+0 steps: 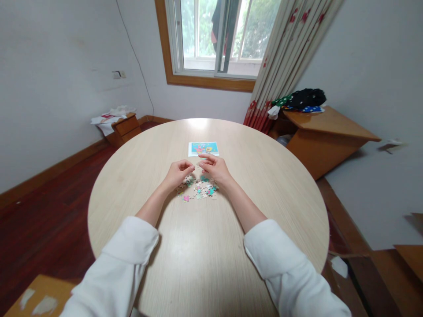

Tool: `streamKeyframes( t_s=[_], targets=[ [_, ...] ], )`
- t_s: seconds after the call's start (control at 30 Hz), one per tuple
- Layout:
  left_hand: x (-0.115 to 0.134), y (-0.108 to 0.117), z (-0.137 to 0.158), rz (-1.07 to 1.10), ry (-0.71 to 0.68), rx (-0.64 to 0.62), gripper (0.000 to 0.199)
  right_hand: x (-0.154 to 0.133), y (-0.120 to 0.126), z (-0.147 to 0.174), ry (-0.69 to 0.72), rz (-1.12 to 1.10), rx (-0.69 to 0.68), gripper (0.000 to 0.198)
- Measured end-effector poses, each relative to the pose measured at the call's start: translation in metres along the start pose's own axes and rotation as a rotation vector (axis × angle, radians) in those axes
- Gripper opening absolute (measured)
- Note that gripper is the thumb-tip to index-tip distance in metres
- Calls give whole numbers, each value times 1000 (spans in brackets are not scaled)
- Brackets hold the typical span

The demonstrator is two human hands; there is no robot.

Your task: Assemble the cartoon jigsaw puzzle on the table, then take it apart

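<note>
Loose jigsaw puzzle pieces (206, 190) lie in a small heap on the round table, some showing pink or teal and others pale. Above the left side of the heap, my left hand (179, 174) is closed in a pinch; whatever its fingertips hold is too small to make out. My right hand (216, 169) faces it over the heap, thumb and fingers closed on what looks like a small pale puzzle piece (198, 163). Just beyond both hands lies a blue picture card (204, 149) with cartoon figures, its lower edge partly covered by my right fingers.
The round pale wooden table (194, 259) stands below a window (214, 35). A wooden cabinet (325, 141) with piled cloths (306, 99) stands right of it. A small wooden stand (127, 127) with white items is at the back left.
</note>
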State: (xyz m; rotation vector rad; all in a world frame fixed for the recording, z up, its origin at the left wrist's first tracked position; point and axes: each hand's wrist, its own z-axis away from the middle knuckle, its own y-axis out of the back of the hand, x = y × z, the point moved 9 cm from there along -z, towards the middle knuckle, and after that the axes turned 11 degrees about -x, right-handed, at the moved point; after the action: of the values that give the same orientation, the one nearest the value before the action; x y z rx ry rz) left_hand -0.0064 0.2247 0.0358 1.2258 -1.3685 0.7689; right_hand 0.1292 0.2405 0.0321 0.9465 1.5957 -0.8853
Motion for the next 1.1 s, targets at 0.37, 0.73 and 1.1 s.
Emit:
streamKeyframes(
  t_s=[0.37,0.73,1.1],
  targets=[
    [-8,23,0,-85,21,190,29,-22,-8,3,-8,219,-116,63],
    [-9,28,1,-89,26,220,25,-52,-7,5,35,238,-106,70],
    [-11,28,1,-89,35,210,29,-76,-24,14,128,406,-216,72]
  ],
)
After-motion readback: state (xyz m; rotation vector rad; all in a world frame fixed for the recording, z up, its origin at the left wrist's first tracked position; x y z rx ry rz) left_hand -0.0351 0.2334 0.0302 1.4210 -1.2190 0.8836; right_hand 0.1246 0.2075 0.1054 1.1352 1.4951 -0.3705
